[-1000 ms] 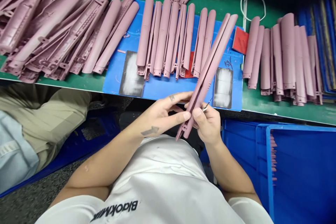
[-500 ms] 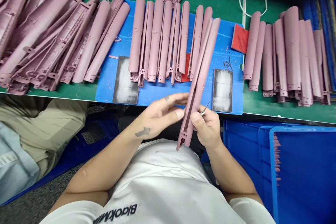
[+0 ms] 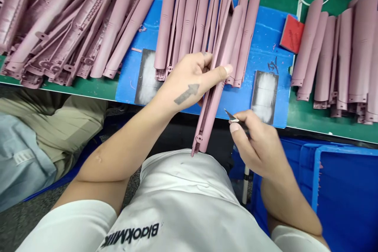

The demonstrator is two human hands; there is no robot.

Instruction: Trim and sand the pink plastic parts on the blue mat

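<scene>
My left hand (image 3: pixel 193 82) is closed around the middle of a long mauve plastic shell (image 3: pixel 215 82), holding it nearly upright over the table's front edge, its lower end near my shirt. To the right of the shell, my right hand (image 3: pixel 256 143) pinches a small metal blade (image 3: pixel 231 116) whose tip points toward the shell without touching it. Behind the held shell, a row of similar mauve shells (image 3: pixel 189 19) lies on a blue mat (image 3: pixel 265 47).
A heap of mauve shells (image 3: pixel 59 19) fills the left of the green table (image 3: pixel 88 92); another row (image 3: pixel 339 55) lies at the right beside a red block (image 3: pixel 291 33). Blue crates (image 3: pixel 345 197) stand at my lower right. Another person's leg (image 3: pixel 44 130) is at left.
My left hand has taken the shell by its middle and lifted it toward the mat. My right hand let go of it and drew back right with the blade.
</scene>
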